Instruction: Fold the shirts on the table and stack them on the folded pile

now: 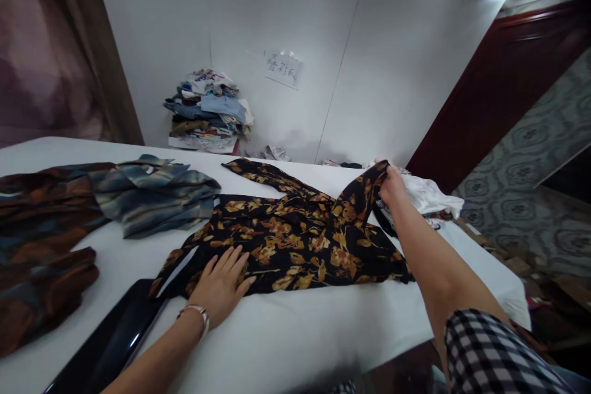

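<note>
Head view: left hand [223, 285] lay flat, fingers spread, pressing the floral shirt [295, 240] on the white tabletop [300, 332]. Right hand [391, 184] pinched its sleeve, lifted off the far edge. Striped cloth [152, 194] lay left.

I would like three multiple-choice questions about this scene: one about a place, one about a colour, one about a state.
1. Where does the left hand rest?
A. on the black floral garment
B. on the clothes pile by the wall
C. on the floor

2. What colour is the garment's leaf print?
A. golden-brown
B. pink
C. white

3. What is the right hand doing?
A. lying flat, open
B. gripping a lifted part of the garment
C. holding a bottle

Answers: 1 A, the palm lies flat on its near edge; 2 A, golden-brown leaves on black; 3 B, fingers closed on raised fabric.
</note>
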